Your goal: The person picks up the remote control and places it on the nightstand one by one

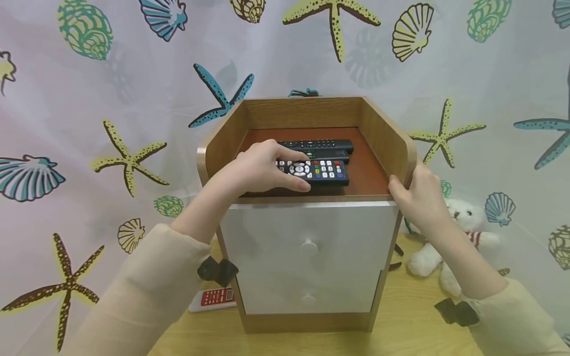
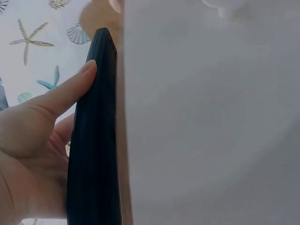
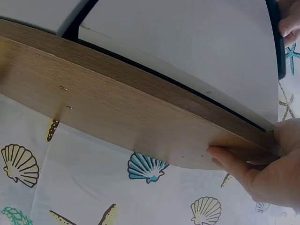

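My left hand (image 1: 262,168) pinches a black remote control (image 1: 331,173) with white and coloured buttons, at the front of a small cabinet's top tray (image 1: 371,174). In the left wrist view the thumb presses along the edge of the remote control (image 2: 96,136). Behind it lie a second black remote (image 1: 338,155) and a longer black remote (image 1: 334,145), both partly hidden. My right hand (image 1: 423,198) grips the front end of the cabinet's right side panel (image 1: 387,136). The right wrist view shows its fingers on the outer face of the wooden panel (image 3: 140,112).
The cabinet has two white drawers, the upper drawer (image 1: 271,237) with a round knob (image 1: 308,247). A red and white calculator (image 1: 215,297) lies at lower left, a white teddy bear (image 1: 425,259) sits at right. A patterned curtain (image 1: 276,49) hangs behind.
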